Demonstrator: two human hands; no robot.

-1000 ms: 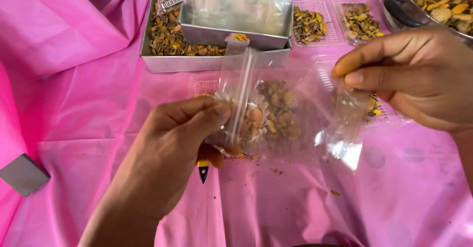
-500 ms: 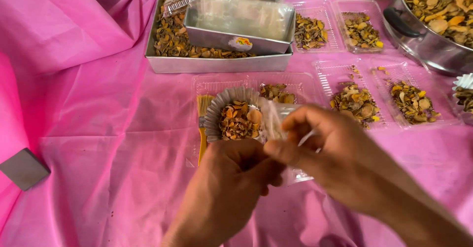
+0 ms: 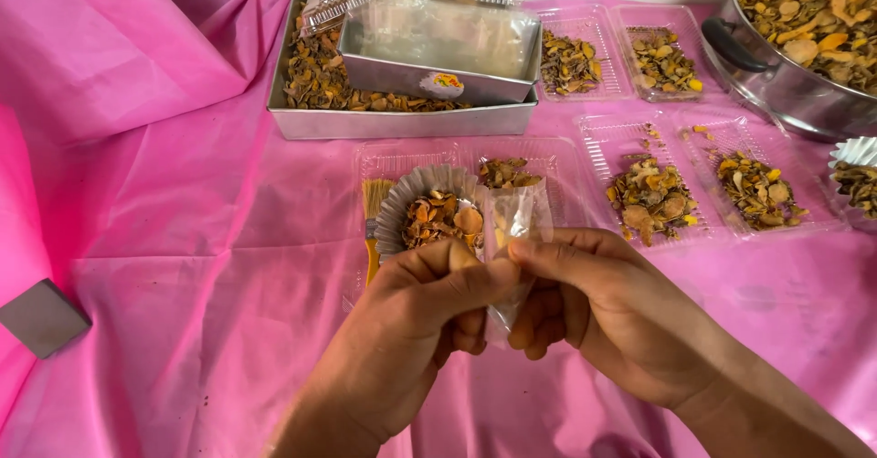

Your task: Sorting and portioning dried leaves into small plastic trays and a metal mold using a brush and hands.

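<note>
Pinching the small clear plastic bag (image 3: pixel 512 239) between both hands, left hand (image 3: pixel 416 330) and right hand (image 3: pixel 603 307) meet near the surface's front edge; gripping only its mouth should keep it neat beside the fluted paper cup (image 3: pixel 429 207).

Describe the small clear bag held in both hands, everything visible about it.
The small clear bag is thin, crinkled see-through plastic, standing upright above a pink tablecloth. The left hand and right hand pinch it between thumbs and fingers; its lower part is hidden by them. It looks empty. Behind it sits a pleated foil cup of dried pieces.
</note>
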